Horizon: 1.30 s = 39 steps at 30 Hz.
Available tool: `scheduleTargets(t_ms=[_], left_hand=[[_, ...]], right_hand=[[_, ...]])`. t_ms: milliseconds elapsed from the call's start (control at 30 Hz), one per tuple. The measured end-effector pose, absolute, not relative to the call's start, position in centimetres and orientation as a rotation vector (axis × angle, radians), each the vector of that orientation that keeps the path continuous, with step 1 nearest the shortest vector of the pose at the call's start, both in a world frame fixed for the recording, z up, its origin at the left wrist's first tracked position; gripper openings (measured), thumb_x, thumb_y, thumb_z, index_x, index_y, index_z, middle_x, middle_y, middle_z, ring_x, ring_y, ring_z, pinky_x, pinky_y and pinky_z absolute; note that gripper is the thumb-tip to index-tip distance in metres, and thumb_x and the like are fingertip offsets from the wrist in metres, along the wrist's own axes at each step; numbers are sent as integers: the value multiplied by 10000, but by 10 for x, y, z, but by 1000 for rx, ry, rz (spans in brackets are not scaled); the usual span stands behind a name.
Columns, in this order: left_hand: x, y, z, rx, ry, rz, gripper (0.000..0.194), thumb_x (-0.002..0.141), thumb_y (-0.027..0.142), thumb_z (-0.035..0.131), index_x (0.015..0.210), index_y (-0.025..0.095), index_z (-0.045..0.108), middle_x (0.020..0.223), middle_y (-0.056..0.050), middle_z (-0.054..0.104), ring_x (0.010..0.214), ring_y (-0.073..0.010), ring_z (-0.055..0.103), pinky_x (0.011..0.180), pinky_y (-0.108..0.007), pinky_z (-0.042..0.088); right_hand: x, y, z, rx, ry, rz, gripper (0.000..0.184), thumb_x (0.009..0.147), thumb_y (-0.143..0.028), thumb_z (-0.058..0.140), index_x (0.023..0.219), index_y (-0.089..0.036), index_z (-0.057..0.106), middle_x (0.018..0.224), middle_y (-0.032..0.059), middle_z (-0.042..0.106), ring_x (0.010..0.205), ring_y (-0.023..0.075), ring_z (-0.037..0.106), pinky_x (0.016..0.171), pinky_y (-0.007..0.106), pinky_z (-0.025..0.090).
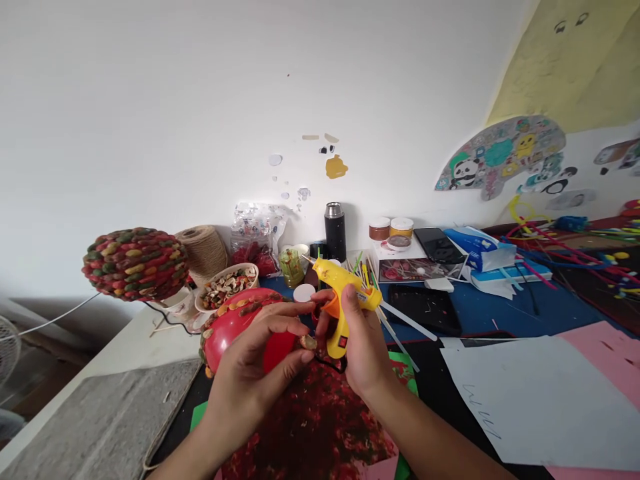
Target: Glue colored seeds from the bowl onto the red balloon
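1. Between the thumb and index finger of the left hand [255, 353], nearly closed, a small pale-and-brown piece [308, 343] is pinched; its edges are partly covered by the fingertips, and its material is hard to make out.
2. Just right of those fingertips, the right hand [369, 350] is wrapped around the handle of a yellow glue gun [336, 279], its nozzle pointing up and left. The palm and fingers hide much of the grip; a translucent stick [409, 320] emerges behind.
3. Behind and left of the left fingers sits a red balloon [233, 330] with coloured pieces stuck around it; the hand covers its near right side, so whether the two touch I cannot tell.
4. Below both hands, a red-stained sheet [310, 427] is cut off by the bottom edge and overlapped by the forearms.
5. Farther left, beyond the balloon, stand a bowl [201, 305] of dried-looking pieces, a twine spool [203, 252] and a covered ball [135, 263] whose support is mostly hidden.
6. Beyond the fingers, a dark flask [335, 235] stands near the wall; the small containers beside it are partly blocked.
7. At far left, a fan [7, 347] is cropped by the edge.
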<state>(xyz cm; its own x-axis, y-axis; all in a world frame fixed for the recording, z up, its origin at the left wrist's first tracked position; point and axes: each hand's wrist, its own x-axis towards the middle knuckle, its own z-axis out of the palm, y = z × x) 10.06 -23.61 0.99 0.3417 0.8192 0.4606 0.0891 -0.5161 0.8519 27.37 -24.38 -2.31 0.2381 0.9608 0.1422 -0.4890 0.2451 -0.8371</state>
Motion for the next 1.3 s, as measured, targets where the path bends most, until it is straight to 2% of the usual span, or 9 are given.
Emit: scheduleTargets(t_ms=[200, 300, 500, 667, 767, 867, 967, 1067, 1300], left_hand=[[103, -236, 8, 1906, 792, 1151, 63, 968, 383, 947, 1027, 375, 926, 1432, -103, 867, 1411, -402, 764, 1248, -593, 581], [103, -237, 9, 1942, 793, 1193, 76, 971, 362, 944, 1040, 381, 916, 1438, -97, 869, 1425, -403, 765, 1267, -602, 575], [103, -239, 6, 1989, 760, 1148, 84, 1011, 304, 915, 1088, 330, 892, 1450, -89, 871, 1456, -353, 771, 1244, -538, 628], [106, -241, 3, 2042, 675, 1045, 104, 1001, 258, 928, 1085, 302, 887, 1515, -111, 843, 1575, -353, 690, 1299, -533, 589], [104, -246, 11, 2073, 589, 896, 85, 999, 303, 943, 1072, 310, 899, 1465, -119, 866, 1580, -378, 684, 1307, -583, 575], [97, -252, 22, 2052, 453, 740, 129, 957, 365, 993, 1056, 315, 927, 1350, -127, 906, 1471, -405, 767, 1284, -618, 591], [87, -247, 27, 1887, 540, 946, 115, 932, 358, 1015, 1009, 307, 947, 1256, -133, 924, 1228, -367, 879, 1049, -477, 738], [80, -225, 25, 1544, 701, 1369, 237, 828, 411, 1095, 971, 301, 942, 996, -66, 933, 903, -234, 895, 783, -260, 731], [64, -190, 27, 1227, 778, 1775, 452, 631, 384, 1197, 980, 253, 941, 915, -14, 906, 788, -116, 828, 788, -158, 694]], right_hand=[[272, -243, -30, -689, -778, 1144, 709, 1027, -890, 710, 1042, -213, 922, 750, 76, 843, 697, 267, 835, 613, 315, 636], [272, -242, -31, -689, -769, 1119, 675, 1018, -874, 746, 1017, -227, 938, 948, 113, 910, 922, 302, 882, 799, 351, 699], [273, -242, -25, -746, -721, 1081, 716, 950, -923, 776, 962, -230, 955, 1068, 137, 928, 1097, 347, 872, 1044, 437, 686], [275, -243, -19, -822, -699, 999, 696, 922, -919, 795, 872, -236, 921, 960, 116, 900, 1017, 319, 862, 965, 397, 685], [279, -240, -17, -878, -670, 994, 730, 908, -940, 776, 862, -222, 897, 751, 79, 816, 816, 277, 819, 732, 341, 660], [283, -237, -15, -898, -643, 1077, 809, 879, -990, 744, 912, -194, 886, 570, 7, 676, 531, 191, 661, 502, 276, 511], [284, -236, -15, -897, -630, 1100, 856, 855, -1020, 733, 900, -176, 864, 556, -5, 656, 453, 142, 589, 457, 241, 432], [279, -239, -16, -862, -643, 1142, 852, 842, -1012, 760, 887, -166, 852, 556, 1, 656, 447, 143, 600, 436, 229, 396], [270, -251, -22, -860, -806, 1192, 809, 875, -971, 800, 911, -163, 837, 516, -21, 624, 428, 125, 575, 480, 233, 406]])
